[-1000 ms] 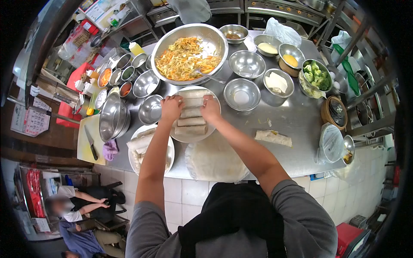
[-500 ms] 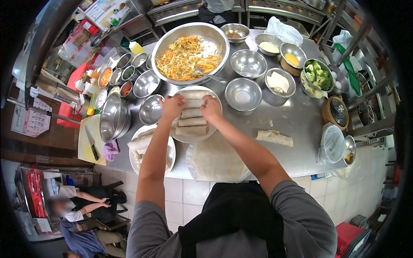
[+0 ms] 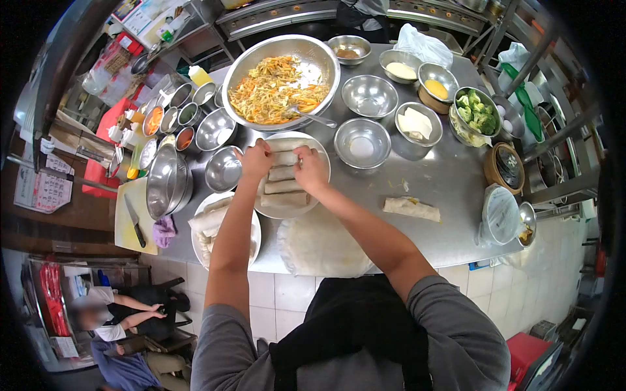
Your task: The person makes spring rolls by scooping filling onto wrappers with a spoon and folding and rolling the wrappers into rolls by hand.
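Both my hands are over a white plate (image 3: 323, 151) of pale, uncooked spring rolls lying in a row. My left hand (image 3: 256, 160) pinches the left end of one spring roll (image 3: 284, 158), near the far side of the plate. At its right end, the fingers of my right hand (image 3: 311, 171) are closed on the same roll. Several more spring rolls (image 3: 284, 186) lie closer to me on that plate. A stack of thin round wrappers (image 3: 319, 244) is at the table's near edge. One spring roll (image 3: 411, 208) with bits of filling on it lies alone to the right.
A large steel bowl of shredded vegetable filling (image 3: 274, 91) with a spoon stands beyond the plate. Left of my forearm is another plate (image 3: 255, 238) of rolls. A knife (image 3: 135, 221) rests on a cutting board (image 3: 124, 238). Steel bowls and broccoli (image 3: 478, 112) stand right. Two people sit lower left.
The whole view has shifted slightly to the left. Both my hands stay at the ends of the spring roll, with little visible movement over the plate.
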{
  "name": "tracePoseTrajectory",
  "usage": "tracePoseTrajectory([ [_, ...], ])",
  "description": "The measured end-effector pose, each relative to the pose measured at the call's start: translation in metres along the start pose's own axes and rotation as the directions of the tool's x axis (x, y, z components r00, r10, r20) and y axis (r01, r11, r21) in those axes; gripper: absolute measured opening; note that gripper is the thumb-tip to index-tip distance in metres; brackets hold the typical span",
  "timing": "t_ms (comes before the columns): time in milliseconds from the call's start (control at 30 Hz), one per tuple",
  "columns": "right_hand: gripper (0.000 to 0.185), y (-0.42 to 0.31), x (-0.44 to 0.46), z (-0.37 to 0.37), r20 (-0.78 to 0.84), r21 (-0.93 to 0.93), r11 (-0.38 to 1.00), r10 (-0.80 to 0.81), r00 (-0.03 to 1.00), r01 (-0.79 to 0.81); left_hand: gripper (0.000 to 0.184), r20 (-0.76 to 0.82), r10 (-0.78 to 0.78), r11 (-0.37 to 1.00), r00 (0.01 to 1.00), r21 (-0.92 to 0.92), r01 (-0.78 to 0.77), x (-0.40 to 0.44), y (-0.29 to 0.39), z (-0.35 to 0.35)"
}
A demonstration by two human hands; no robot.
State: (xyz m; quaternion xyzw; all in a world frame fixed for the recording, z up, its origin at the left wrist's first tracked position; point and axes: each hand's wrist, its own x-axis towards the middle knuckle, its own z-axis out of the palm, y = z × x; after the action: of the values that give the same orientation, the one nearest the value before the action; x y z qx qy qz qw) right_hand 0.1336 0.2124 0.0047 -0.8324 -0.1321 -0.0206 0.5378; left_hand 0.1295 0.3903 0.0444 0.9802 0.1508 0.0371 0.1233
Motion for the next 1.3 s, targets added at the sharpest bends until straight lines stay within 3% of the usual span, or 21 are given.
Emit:
tracePoseTrajectory([
  [133,0.025,0.007,0.004,0.002,-0.053,0.056,0.996,0.07,0.996,-0.067,0.018,-0.018,0.028,0.998,0.999,0.062,-0.027,0.004,0.0,0.006],
  [333,0.028,0.023,0.021,0.008,-0.067,-0.036,0.998,0.047,0.997,-0.049,0.022,-0.014,0.108,0.99,0.994,0.09,-0.107,-0.006,0.013,-0.002],
  [433,0.026,0.008,0.009,0.0,-0.053,-0.164,0.985,0.052,0.997,-0.06,0.024,0.026,0.109,0.97,0.994,0.216,-0.113,-0.008,0.018,-0.009],
  [533,0.029,0.001,0.013,-0.009,0.042,-0.207,0.977,0.053,0.998,-0.043,0.027,-0.158,0.299,0.925,0.941,0.291,-0.245,-0.006,0.019,-0.01],
  [633,0.034,0.002,0.018,-0.01,-0.094,0.059,0.996,0.069,0.993,-0.064,0.029,-0.126,0.24,0.961,0.963,0.172,-0.217,-0.001,0.016,-0.008],
  [833,0.035,0.006,0.024,-0.029,0.072,-0.025,0.999,0.023,0.997,-0.022,0.031,-0.115,0.269,0.949,0.956,0.199,-0.243,-0.014,0.018,-0.013],
  [933,0.029,-0.009,0.005,-0.081,0.237,0.08,0.995,-0.074,0.969,0.057,0.027,-0.339,0.364,0.929,0.868,0.066,-0.364,-0.055,0.039,-0.034],
  [1033,0.023,0.003,-0.032,-0.143,0.208,0.223,0.973,-0.099,0.973,0.051,0.025,-0.398,0.377,0.876,0.836,-0.141,-0.462,-0.138,0.075,-0.044],
  [1067,0.023,0.008,-0.046,-0.169,0.164,0.195,0.979,-0.09,0.982,0.057,0.026,-0.409,0.42,0.826,0.81,-0.198,-0.528,-0.168,0.082,-0.038],
  [1167,0.023,0.054,-0.081,-0.237,0.01,0.082,0.996,-0.029,1.0,0.028,0.021,-0.264,0.388,0.823,0.883,-0.333,-0.461,-0.243,0.099,-0.012],
  [1300,0.04,0.089,-0.13,-0.316,-0.035,-0.406,0.907,0.106,0.994,-0.111,0.016,-0.139,0.294,0.79,0.946,-0.522,-0.322,-0.294,0.116,0.021],
])
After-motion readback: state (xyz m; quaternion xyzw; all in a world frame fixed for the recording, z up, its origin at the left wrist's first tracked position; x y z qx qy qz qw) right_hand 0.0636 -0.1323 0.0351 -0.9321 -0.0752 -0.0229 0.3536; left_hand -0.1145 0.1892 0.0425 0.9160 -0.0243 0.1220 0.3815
